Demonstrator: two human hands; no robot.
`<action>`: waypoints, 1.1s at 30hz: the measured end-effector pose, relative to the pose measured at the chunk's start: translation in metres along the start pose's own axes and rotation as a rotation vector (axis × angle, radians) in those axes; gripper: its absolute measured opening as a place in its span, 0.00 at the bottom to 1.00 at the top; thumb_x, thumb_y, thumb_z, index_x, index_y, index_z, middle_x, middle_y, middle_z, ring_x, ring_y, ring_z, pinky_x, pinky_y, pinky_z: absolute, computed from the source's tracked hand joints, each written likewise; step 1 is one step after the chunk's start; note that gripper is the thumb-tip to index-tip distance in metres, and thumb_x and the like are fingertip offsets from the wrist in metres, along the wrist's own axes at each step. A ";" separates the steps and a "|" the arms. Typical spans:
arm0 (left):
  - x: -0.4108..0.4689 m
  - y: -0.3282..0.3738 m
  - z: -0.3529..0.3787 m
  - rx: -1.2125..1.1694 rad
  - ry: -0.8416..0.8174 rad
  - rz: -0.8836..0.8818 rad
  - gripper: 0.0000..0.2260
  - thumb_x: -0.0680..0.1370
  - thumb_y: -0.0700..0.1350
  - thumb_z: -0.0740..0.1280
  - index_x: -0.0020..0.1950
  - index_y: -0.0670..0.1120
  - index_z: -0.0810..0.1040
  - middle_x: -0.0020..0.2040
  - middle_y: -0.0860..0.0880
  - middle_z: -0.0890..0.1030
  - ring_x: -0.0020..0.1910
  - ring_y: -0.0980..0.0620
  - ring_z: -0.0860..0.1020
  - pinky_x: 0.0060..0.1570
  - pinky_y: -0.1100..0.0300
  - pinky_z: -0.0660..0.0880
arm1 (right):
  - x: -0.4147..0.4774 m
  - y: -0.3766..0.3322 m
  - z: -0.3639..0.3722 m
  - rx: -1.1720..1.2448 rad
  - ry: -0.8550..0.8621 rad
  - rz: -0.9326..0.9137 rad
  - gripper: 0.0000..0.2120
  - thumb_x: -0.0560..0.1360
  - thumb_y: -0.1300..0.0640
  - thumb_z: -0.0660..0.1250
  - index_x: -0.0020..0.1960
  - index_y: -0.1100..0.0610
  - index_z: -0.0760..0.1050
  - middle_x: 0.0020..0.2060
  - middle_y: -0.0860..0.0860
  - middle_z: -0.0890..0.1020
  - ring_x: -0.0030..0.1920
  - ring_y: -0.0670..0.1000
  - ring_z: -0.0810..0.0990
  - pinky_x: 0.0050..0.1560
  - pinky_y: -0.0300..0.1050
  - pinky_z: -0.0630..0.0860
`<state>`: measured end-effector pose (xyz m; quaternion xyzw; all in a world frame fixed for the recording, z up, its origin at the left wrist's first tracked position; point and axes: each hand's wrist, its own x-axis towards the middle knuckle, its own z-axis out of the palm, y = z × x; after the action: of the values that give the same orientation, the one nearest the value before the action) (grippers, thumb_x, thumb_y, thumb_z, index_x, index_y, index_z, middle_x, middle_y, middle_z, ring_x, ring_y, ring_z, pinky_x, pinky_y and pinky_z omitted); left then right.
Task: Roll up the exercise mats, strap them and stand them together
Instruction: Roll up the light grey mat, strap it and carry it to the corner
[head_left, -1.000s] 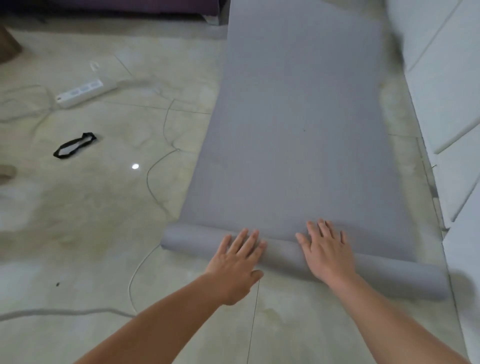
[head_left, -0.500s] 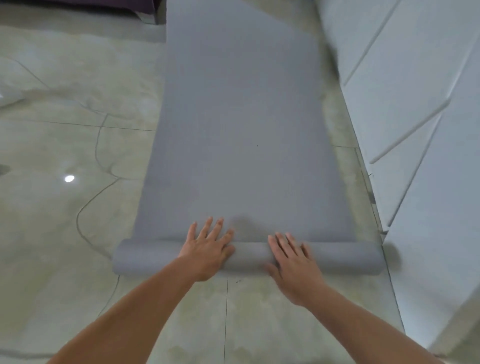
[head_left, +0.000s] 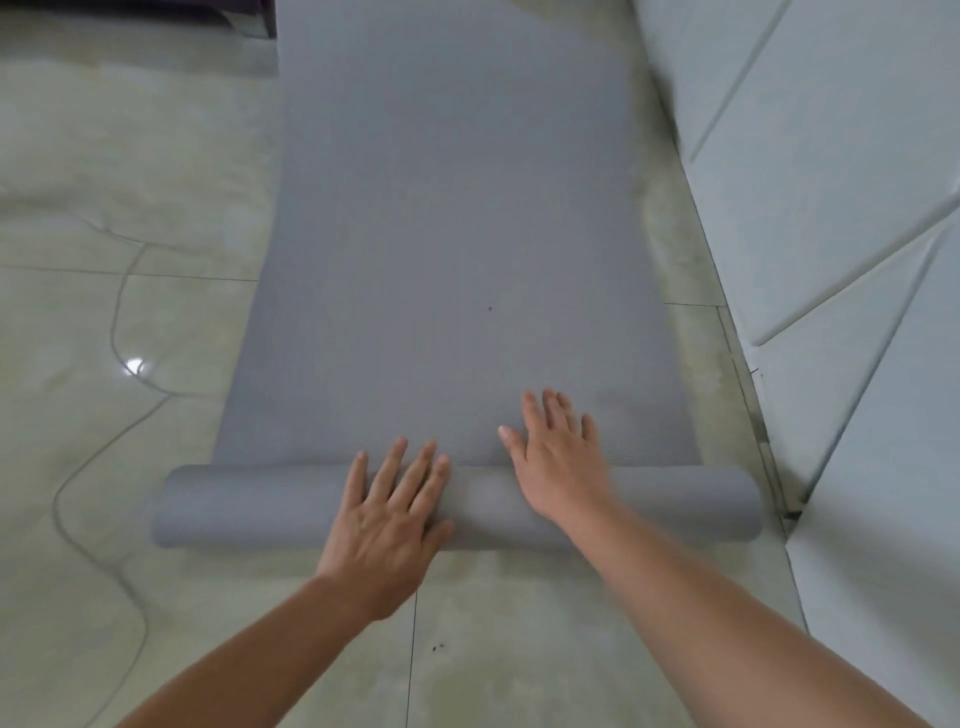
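Mat (head_left: 447, 249), grey, lies along the pale stone-tile floor (head_left: 104, 467), its near end wound into a roll (head_left: 260, 506). Left hand (head_left: 395, 519) presses flat on the roll with straight fingers; right hand (head_left: 561, 462) reaches over it, fingers spread, gripping nothing. White padded panels (head_left: 831, 208) line the right side.

Both bare forearms reaching forward, left hand (head_left: 395, 512) flat with fingers spread, right hand (head_left: 561, 454) flat, slightly blurred, seemingly farther ahead
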<state>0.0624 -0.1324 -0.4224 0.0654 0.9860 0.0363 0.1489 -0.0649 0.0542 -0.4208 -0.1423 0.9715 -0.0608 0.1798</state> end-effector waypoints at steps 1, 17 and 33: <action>0.013 -0.006 -0.005 0.011 -0.018 -0.010 0.29 0.83 0.59 0.43 0.77 0.46 0.67 0.77 0.47 0.67 0.77 0.41 0.63 0.71 0.37 0.55 | -0.001 0.000 -0.001 -0.002 0.065 -0.030 0.32 0.82 0.39 0.42 0.80 0.55 0.53 0.79 0.57 0.57 0.79 0.55 0.52 0.76 0.58 0.51; 0.050 -0.042 -0.064 0.115 -0.248 -0.030 0.34 0.77 0.62 0.37 0.81 0.49 0.41 0.81 0.46 0.41 0.78 0.43 0.41 0.74 0.35 0.48 | 0.072 -0.004 -0.046 -0.099 -0.140 -0.045 0.31 0.81 0.37 0.40 0.79 0.50 0.54 0.79 0.53 0.56 0.79 0.54 0.50 0.76 0.58 0.49; 0.163 -0.087 -0.107 -0.065 -0.020 -0.002 0.29 0.80 0.58 0.48 0.74 0.45 0.71 0.77 0.40 0.64 0.77 0.40 0.62 0.72 0.37 0.54 | 0.142 -0.027 -0.090 -0.181 -0.214 -0.118 0.42 0.72 0.31 0.28 0.81 0.51 0.42 0.80 0.46 0.45 0.80 0.50 0.42 0.76 0.59 0.42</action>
<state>-0.1339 -0.2014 -0.3753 0.0599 0.9829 0.0673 0.1607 -0.2178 -0.0074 -0.3797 -0.2205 0.9382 0.0320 0.2649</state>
